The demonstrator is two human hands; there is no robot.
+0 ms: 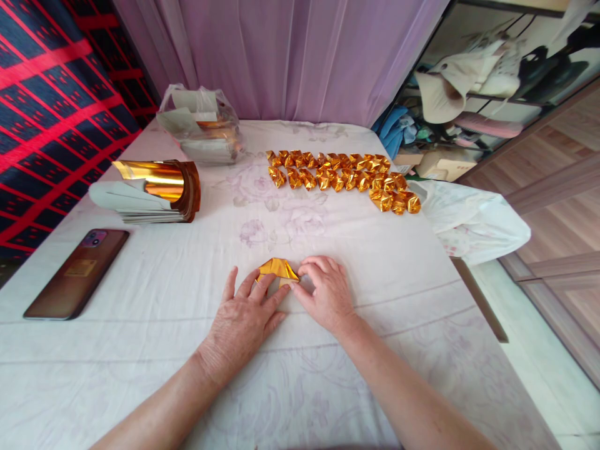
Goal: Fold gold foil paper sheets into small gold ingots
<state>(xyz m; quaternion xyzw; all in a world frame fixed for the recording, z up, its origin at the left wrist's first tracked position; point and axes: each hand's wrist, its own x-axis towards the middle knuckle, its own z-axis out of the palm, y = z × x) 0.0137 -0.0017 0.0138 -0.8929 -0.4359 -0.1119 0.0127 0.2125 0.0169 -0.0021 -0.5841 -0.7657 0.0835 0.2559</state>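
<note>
Head view: gold foil lies lengthwise nine-to-three, touching both: my left hand spread, my right hand pinching its three-o'clock corner.

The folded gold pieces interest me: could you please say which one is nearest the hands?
The lone piece that the left hand touches, beside the right hand; the other pieces sit together farther back.

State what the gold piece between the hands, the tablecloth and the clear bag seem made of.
Gold piece: probably foil-faced paper, shiny, with sharp creases.
Tablecloth: seemingly matte fabric, softly wrinkled, though a coating is possible.
Clear bag: likely thin, glossy plastic; papers show through.
</note>
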